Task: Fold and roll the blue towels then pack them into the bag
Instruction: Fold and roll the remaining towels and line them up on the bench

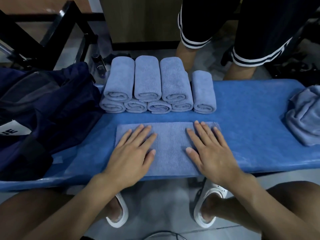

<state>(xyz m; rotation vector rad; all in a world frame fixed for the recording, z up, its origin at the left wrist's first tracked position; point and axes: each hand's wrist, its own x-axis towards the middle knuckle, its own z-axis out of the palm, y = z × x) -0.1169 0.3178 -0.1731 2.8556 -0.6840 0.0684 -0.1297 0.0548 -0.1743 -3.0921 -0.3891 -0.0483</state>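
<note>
We had both hands flat on the folded towel (170, 149) in the lower middle of the frame. The left hand (131, 149) pressed its left part and the right hand (211, 149) its right part. The fingers were straight and spread, gripping nothing. The towel lay as one strip on the blue-covered table (251, 122), with its long axis running left to right across the frame and its near long edge at the table's front edge.

Each short end sat just outside the hand on its side, so neither hand was clearly closer to a starting end. We judged that the roll would have to travel along that left-right axis, starting from whichever short end we took up.

Here is what we counted:
- one flat folded towel under our hands
- eight rolled towels (147, 80) stacked above centre, five in the bottom row and three on top, with their spiral ends facing us
- one loose heap of towels (306, 118) at the right edge, whose number we could not tell
- one dark bag (43, 110) at the left of the frame, well to the left of the strip, with no towel visibly inside it
</note>
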